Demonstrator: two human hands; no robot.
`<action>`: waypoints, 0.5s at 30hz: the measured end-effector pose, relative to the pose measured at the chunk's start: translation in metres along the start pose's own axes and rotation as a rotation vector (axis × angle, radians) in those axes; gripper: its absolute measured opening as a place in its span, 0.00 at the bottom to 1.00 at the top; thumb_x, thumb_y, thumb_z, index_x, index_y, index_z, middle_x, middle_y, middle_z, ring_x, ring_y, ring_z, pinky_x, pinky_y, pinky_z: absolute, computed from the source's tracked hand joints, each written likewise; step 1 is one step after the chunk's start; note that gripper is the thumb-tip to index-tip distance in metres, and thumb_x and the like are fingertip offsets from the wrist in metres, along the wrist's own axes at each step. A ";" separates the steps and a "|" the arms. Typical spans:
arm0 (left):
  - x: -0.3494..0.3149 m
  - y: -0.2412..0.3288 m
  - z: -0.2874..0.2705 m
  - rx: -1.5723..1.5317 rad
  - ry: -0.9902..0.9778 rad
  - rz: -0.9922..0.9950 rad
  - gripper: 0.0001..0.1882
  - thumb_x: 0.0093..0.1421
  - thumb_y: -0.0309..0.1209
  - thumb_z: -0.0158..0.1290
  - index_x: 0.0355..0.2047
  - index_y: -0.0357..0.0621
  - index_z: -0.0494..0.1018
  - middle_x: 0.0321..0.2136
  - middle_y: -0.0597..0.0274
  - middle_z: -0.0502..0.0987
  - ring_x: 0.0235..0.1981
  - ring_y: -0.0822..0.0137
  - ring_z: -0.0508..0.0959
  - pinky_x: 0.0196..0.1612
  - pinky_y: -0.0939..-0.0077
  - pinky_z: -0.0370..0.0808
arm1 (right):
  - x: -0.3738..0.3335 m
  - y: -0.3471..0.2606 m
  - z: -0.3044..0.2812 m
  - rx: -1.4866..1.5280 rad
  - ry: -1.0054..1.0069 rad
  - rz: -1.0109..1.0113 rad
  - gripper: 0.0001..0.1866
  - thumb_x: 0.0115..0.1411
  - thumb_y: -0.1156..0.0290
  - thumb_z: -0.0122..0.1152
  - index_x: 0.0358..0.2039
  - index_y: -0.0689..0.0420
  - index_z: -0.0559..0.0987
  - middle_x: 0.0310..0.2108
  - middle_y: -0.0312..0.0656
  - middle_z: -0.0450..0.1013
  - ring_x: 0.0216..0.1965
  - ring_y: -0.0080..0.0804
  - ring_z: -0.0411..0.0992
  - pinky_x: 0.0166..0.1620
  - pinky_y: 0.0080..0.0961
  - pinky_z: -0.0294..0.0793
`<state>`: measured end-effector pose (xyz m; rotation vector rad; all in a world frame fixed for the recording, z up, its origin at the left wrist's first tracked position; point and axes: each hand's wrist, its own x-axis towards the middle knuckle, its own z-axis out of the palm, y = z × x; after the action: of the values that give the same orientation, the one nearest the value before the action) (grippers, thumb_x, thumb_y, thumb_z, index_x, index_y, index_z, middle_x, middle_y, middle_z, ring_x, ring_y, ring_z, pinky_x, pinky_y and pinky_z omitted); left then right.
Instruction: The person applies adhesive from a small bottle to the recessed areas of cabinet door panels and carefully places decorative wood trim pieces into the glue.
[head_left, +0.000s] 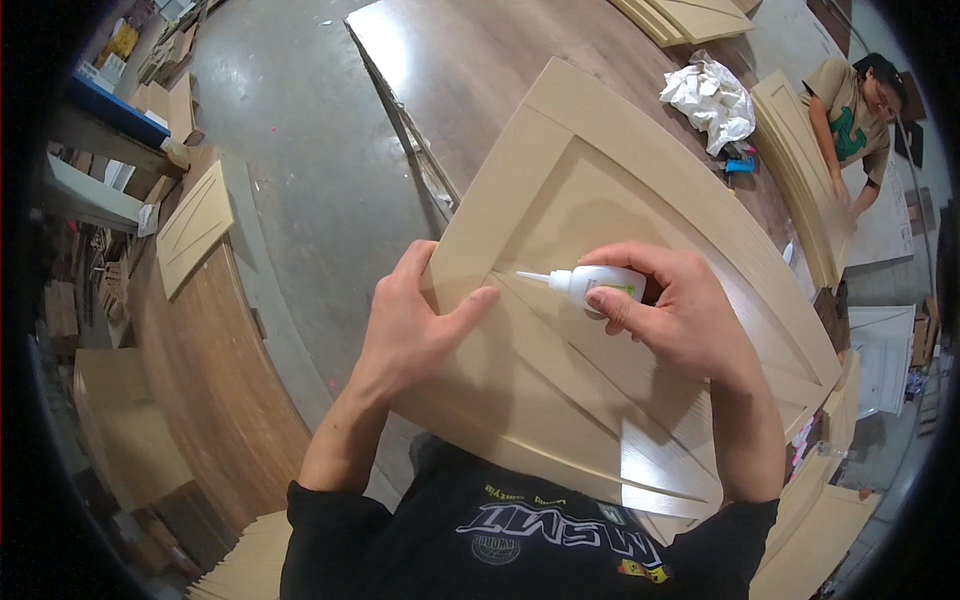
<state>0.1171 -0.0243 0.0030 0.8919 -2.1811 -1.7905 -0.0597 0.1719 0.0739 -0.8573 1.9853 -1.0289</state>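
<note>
A beige cabinet door panel (590, 195) with a raised frame and grooved recesses lies tilted in front of me, its near edge close to my shirt. With my left hand (415, 325) I grip its left edge, thumb on the face and fingers over the rim. My right hand (690, 305) is closed round a small white squeeze bottle (608, 282), held sideways above the panel. Its thin nozzle (532, 276) points left, at the inner corner of the frame near my left thumb. Whether the tip touches the wood I cannot tell.
Beneath the panel is a brown wooden table (440, 60). Crumpled white paper (710, 100) and a blue object (740, 163) lie at the far right. Beyond, a co-worker (855, 120) handles stacked beige panels (795, 170). Another brown table (200, 350) stands left, holding a small beige panel (195, 230).
</note>
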 end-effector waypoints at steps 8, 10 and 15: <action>-0.008 -0.009 -0.007 0.056 0.062 0.186 0.23 0.59 0.36 0.68 0.47 0.34 0.73 0.36 0.50 0.85 0.36 0.63 0.87 0.39 0.69 0.82 | -0.001 -0.016 0.011 -0.176 0.055 -0.087 0.14 0.61 0.70 0.70 0.47 0.58 0.84 0.27 0.44 0.80 0.21 0.27 0.73 0.29 0.26 0.73; -0.009 -0.011 -0.005 0.039 0.068 0.189 0.23 0.59 0.36 0.68 0.47 0.34 0.73 0.35 0.50 0.85 0.35 0.63 0.87 0.39 0.69 0.82 | -0.002 -0.020 0.012 -0.202 0.071 -0.088 0.14 0.61 0.70 0.70 0.47 0.58 0.84 0.26 0.45 0.79 0.21 0.27 0.73 0.28 0.26 0.73; -0.014 -0.011 -0.002 0.057 0.074 0.200 0.23 0.59 0.36 0.68 0.47 0.34 0.73 0.35 0.50 0.85 0.35 0.62 0.87 0.39 0.68 0.82 | -0.007 -0.021 0.012 -0.243 0.085 -0.055 0.14 0.61 0.69 0.71 0.47 0.58 0.83 0.23 0.46 0.76 0.20 0.27 0.72 0.27 0.27 0.72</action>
<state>0.1334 -0.0192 -0.0032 0.7108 -2.1976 -1.5858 -0.0415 0.1639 0.0891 -1.0170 2.2019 -0.8782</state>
